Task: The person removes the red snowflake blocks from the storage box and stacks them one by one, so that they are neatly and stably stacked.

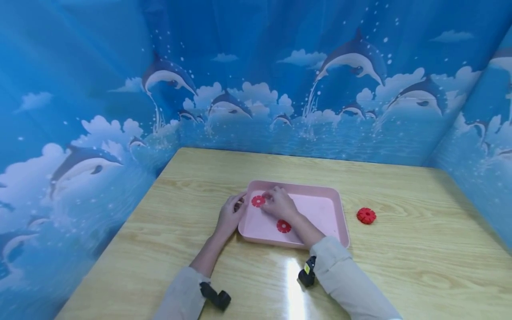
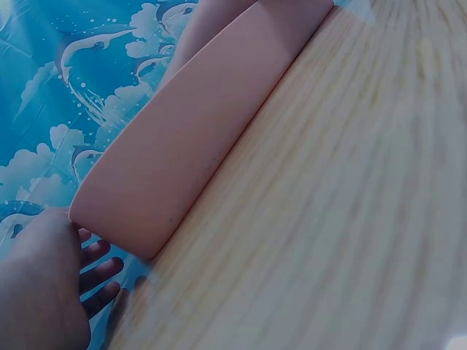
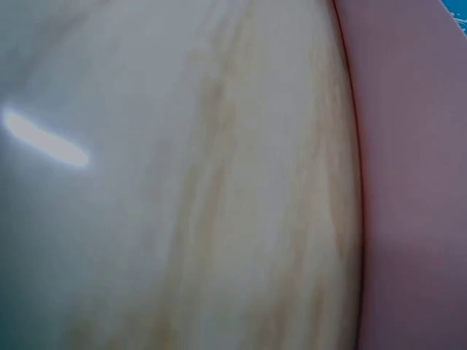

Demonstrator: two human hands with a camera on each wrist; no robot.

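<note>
A shallow pink tray (image 1: 318, 209) lies on the table. My left hand (image 1: 231, 215) is at its left side; in the left wrist view, the thumb of the left hand (image 2: 40, 284) touches the tray corner while the other fingers extend, separated, beside it. Inside the tray, my right hand (image 1: 281, 205) has bent fingers beside a red notched interlocking disc (image 1: 258, 201). Whether these fingertips pinch anything is hidden. Another red disc (image 1: 283, 226) lies in the tray by the right wrist. The right wrist view shows only the table and the tray's outer wall (image 3: 416, 189).
To the right of the tray, a small pile of red discs (image 1: 366, 215) sits on the wooden table (image 1: 416, 222). A blue dolphin-print curtain (image 1: 256, 111) hangs along the back and sides. A black wrist camera (image 1: 307, 273) is worn on the right sleeve.
</note>
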